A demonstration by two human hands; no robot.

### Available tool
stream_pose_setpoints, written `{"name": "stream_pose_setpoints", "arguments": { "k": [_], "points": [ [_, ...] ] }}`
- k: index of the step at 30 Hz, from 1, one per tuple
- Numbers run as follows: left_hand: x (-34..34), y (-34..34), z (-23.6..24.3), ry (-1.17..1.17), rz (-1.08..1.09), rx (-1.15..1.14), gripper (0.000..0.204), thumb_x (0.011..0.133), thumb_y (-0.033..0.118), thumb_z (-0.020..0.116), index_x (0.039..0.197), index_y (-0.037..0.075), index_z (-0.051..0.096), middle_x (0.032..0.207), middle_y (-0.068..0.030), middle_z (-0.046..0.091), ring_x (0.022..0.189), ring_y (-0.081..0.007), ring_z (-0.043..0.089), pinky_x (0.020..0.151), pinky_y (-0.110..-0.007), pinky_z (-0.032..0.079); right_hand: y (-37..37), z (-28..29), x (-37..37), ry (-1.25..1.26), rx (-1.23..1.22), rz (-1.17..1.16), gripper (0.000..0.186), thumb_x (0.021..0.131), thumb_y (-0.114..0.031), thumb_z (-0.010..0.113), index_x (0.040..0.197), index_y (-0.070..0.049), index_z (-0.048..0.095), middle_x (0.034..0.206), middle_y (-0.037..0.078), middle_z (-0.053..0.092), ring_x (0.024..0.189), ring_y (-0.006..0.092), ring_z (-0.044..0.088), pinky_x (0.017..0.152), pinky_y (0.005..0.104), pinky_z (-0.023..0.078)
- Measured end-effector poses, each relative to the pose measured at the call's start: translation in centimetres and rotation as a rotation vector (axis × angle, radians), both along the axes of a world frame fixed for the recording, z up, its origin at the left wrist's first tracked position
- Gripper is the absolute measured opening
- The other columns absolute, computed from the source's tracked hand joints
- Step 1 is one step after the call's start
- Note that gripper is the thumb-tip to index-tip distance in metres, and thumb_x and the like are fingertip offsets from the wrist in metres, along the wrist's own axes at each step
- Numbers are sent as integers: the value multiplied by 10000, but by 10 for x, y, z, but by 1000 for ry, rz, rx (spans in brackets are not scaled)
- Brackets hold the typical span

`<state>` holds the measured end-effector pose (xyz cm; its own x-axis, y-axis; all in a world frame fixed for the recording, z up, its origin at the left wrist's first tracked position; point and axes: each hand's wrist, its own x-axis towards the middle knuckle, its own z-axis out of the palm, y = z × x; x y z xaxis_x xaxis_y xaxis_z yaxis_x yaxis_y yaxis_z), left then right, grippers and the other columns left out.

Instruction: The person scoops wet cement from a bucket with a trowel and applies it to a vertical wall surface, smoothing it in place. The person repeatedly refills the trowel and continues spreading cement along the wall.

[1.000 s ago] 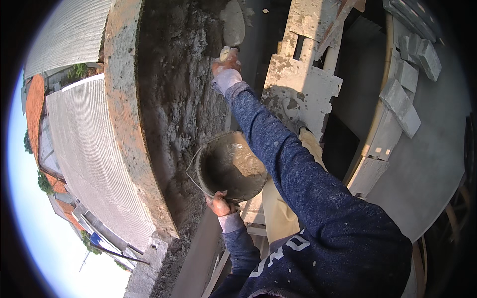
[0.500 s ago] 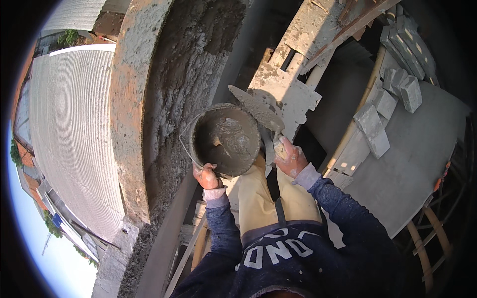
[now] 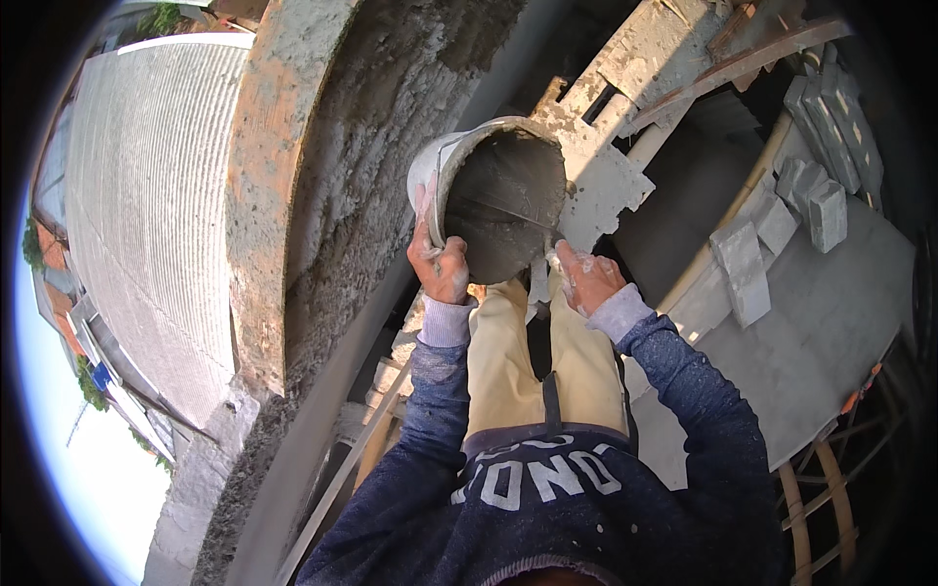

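So my left hand [image 3: 442,269] is gripping the rim of the mortar bucket [image 3: 498,195], tipped on its side right next to the rough plastered wall [image 3: 362,166]. Right hand [image 3: 583,276] is clenched around something at the bucket's lower edge, can't tell what. Grey blocks [image 3: 782,210] sit off to my right.

1. A bucket [image 3: 503,200] sits between the left hand [image 3: 442,269] and right hand [image 3: 583,278].
2. A mortared wall [image 3: 322,195] rises left of it.
3. Blocks [image 3: 791,210] lie on a slab [image 3: 831,322] to the right.
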<state>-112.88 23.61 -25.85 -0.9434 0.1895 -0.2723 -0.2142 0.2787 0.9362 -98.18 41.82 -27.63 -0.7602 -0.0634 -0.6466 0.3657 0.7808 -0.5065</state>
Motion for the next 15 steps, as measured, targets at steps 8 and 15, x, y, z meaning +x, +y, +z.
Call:
{"name": "stream_pose_setpoints", "arguments": {
  "k": [8, 15],
  "points": [
    [-17, 10, 45, 308, -355, -1, 675, 594, 18, 424, 1254, -12, 562, 1326, -148, 550, 1397, -378, 259, 1141, -479, 172, 52, 20, -29, -186, 66, -86, 613, 812, -192, 619, 1351, -29, 377, 1037, 204, 622, 992, 394, 601, 873, 472, 479],
    [-32, 14, 60, 98, -362, 175, 682, 567, 13, 472, 1242, -44, 556, 1320, -149, 555, 1410, -372, 223, 1151, -464, 142, 19, 0, -4, -265, -491, -249, 723, 821, -208, 651, 1414, 0, 294, 916, 161, 626, 734, 247, 617, 661, 385, 509]
  ]
}}
